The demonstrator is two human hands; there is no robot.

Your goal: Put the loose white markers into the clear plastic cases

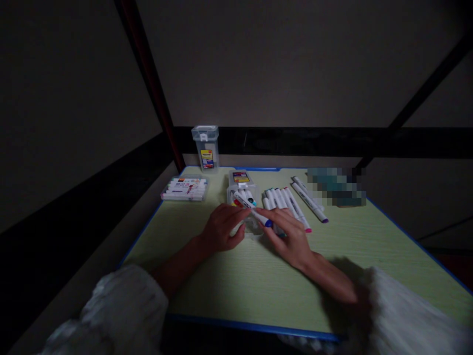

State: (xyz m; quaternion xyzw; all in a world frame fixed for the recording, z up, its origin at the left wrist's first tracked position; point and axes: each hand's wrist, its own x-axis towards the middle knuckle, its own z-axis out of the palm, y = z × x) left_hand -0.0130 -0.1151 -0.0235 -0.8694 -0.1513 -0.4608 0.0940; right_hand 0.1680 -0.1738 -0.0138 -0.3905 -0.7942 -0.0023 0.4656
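Observation:
A white marker with a blue cap (pixel 258 216) lies slanted between my two hands above the green table (pixel 240 286). My left hand (pixel 221 229) pinches its upper end and its other fingers curl round the open end of a clear plastic marker box (pixel 241 190) lying on its side. My right hand (pixel 290 236) pinches the blue-capped end. Just behind my right hand a row of several white markers (pixel 286 202) with coloured caps lies on the table.
A flat clear case of markers (pixel 185 189) sits at the back left. An upright clear box (pixel 205 148) stands at the table's far edge. A blurred-out patch (pixel 336 186) covers the back right. Dark bars frame the table, which has a blue rim.

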